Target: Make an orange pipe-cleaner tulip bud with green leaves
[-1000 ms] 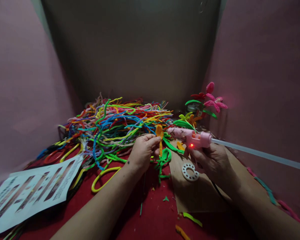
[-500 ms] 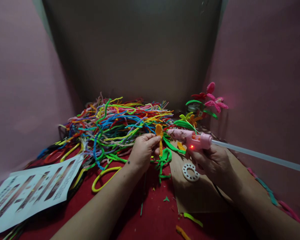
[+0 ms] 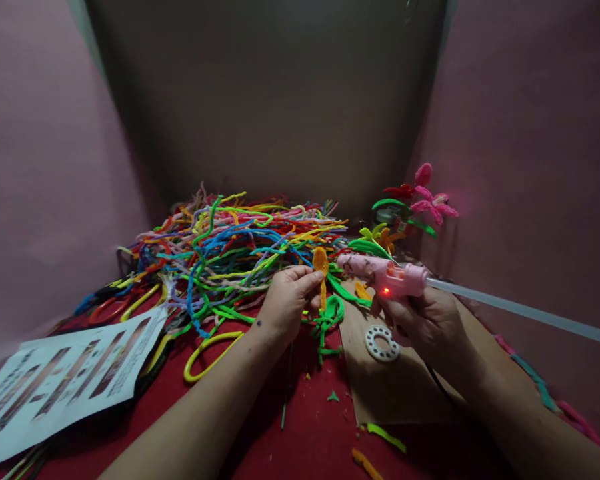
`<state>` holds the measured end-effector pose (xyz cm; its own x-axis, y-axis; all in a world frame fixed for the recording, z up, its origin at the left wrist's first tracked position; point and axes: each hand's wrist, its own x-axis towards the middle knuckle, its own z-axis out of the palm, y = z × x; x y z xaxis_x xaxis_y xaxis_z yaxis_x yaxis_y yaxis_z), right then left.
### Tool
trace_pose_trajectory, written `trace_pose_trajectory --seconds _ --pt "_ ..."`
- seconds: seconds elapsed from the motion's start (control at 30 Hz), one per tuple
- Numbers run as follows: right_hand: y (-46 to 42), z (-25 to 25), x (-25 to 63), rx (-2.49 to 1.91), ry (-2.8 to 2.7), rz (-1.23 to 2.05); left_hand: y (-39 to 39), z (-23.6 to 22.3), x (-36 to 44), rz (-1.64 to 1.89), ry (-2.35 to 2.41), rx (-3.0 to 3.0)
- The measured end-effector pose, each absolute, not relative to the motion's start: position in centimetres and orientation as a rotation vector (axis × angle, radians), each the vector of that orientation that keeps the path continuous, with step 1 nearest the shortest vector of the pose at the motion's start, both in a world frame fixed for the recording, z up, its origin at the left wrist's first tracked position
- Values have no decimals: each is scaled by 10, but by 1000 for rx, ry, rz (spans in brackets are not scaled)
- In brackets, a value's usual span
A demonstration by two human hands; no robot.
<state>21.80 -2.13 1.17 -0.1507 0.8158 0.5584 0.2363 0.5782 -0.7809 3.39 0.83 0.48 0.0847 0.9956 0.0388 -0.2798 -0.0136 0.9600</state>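
Between the thumb and fingers of my left hand (image 3: 289, 300) is an orange pipe-cleaner petal (image 3: 321, 260), held upright with its stem hanging below. My right hand (image 3: 427, 317) is wrapped round the grip of a pink hot glue gun (image 3: 383, 273). A red light glows on its side, and a long clear glue stick (image 3: 510, 307) juts from its rear. The nozzle points left at the petal, a small distance from it; whether glue is on the petal I cannot tell. Just below the petal lies a green pipe-cleaner piece (image 3: 329, 320) on the red cloth.
A heap of coloured pipe cleaners (image 3: 240, 247) fills the back. Pipe-cleaner flowers (image 3: 434, 203) stand at the back right. A white ring with holes (image 3: 382, 343) rests on a brown board (image 3: 395, 400). At left are a printed sheet (image 3: 65, 387) and yellow-handled scissors (image 3: 190, 367).
Almost nothing differs. The petal and glue gun show a very slight shift to the right in the picture, and both hands keep their hold.
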Motion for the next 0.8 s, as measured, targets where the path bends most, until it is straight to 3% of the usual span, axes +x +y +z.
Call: trace_pose_trajectory --seconds 0.8 --pt "-24 11 220 -906 -1725 593 7 7 33 1314 967 1065"
